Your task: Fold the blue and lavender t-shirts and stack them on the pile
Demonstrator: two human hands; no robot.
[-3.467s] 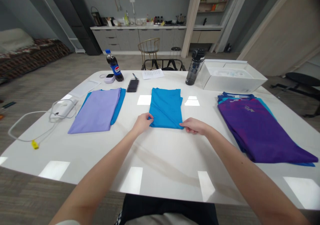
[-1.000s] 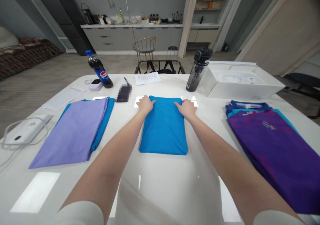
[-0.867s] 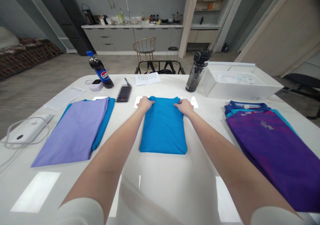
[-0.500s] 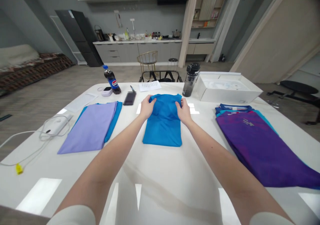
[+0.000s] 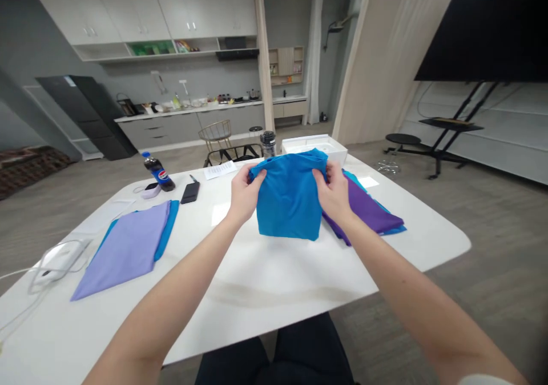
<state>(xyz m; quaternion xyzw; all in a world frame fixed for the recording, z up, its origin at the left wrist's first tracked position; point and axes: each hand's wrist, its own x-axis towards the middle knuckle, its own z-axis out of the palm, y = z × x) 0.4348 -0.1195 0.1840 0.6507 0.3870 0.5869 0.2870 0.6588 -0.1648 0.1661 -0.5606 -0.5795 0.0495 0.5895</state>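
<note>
A folded blue garment (image 5: 289,202), likely a shirt, hangs between my hands above the white table (image 5: 231,271). My left hand (image 5: 246,193) pinches its upper left corner, thumb in front. The upper right corner is gripped by my right hand (image 5: 336,191), its fingers behind the fabric. Behind the garment and my right hand, a purple shirt (image 5: 370,208) lies on a pile of folded clothes, partly hidden. Over on the left, a folded lavender garment (image 5: 124,245) rests on a blue one (image 5: 169,231).
A cola bottle (image 5: 158,171), a phone (image 5: 190,192) and a paper sheet (image 5: 219,170) lie toward the far side. The dark water bottle (image 5: 268,144) and white box (image 5: 314,145) stand behind the garment. At the left is a white device (image 5: 60,262) with cables.
Both hands have lifted the blue garment off the table and moved it right, toward the purple pile. My view has turned right and tilted up.
</note>
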